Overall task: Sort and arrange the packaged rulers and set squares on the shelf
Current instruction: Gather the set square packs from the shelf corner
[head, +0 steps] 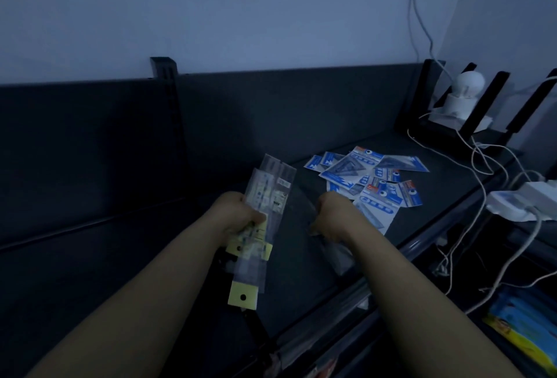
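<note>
My left hand point(238, 215) clamps bundle of packaged rulers point(265, 212) above shelf point(301, 257) middle, gathered for sorting. My right hand point(333, 215) curled; grip unclear. Set squares point(361, 175) heaped loose toward shelf's back right corner.

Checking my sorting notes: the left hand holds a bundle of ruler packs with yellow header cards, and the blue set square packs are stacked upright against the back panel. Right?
Not quite. The head view shows the blue set square packs lying loose and flat on the shelf, not stacked upright against the back panel. The left hand does hold the ruler packs with yellow header cards.
</note>
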Demonstrator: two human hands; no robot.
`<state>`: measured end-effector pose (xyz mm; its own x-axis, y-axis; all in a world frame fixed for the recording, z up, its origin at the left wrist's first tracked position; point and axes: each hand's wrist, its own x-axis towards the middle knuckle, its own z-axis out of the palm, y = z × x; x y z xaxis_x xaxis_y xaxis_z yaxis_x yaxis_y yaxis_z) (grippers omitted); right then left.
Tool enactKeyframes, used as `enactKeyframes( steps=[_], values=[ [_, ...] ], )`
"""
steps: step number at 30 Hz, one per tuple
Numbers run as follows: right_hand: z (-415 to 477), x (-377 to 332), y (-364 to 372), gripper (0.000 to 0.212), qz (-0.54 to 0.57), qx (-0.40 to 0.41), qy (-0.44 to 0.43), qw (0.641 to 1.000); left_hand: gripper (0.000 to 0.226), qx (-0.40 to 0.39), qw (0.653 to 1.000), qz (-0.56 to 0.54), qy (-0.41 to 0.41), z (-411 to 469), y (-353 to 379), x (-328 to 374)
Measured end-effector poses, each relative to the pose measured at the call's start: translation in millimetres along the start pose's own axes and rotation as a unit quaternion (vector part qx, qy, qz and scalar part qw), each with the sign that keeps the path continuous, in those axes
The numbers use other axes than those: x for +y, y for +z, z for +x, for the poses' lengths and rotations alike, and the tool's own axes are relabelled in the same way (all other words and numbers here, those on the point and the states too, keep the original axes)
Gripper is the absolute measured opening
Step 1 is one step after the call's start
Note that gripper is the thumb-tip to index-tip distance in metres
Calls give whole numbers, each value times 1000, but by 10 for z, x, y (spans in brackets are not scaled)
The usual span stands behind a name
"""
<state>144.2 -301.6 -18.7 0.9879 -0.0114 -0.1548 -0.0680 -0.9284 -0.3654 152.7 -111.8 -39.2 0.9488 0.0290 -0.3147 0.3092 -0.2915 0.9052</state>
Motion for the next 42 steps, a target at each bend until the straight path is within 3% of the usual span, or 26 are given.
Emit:
enactKeyframes(
  steps=[4,9,14,19,26,34,39,42],
  values=[
    [83,31,15,8,122,5,11,992,17,-2,999,-43,-7,-41,52,-22],
    [-79,-77,21,11,376,-10,-19,926,21,-19,993,-119,-4,-95,143,42],
    [-169,-133,172,20,475,-6,-64,877,19,22,989,-146,23,-267,164,51],
    [-282,-282,190,31,464,-25,-142,874,20,81,983,-155,54,-590,15,-8],
    [-575,-757,415,32,467,-158,-228,839,20,236,961,-127,64,-1311,-376,-324],
    [-1309,-1518,908,33,445,-301,-294,790,24,356,931,-75,-2,-2360,-887,-884],
    [-1848,-2104,1144,44,421,-360,-330,765,13,430,895,-111,-49,-3060,-1269,-1139],
    [-2252,-2520,1335,37,413,-385,-354,746,14,472,871,-122,-58,-3548,-1532,-1302]
  ],
)
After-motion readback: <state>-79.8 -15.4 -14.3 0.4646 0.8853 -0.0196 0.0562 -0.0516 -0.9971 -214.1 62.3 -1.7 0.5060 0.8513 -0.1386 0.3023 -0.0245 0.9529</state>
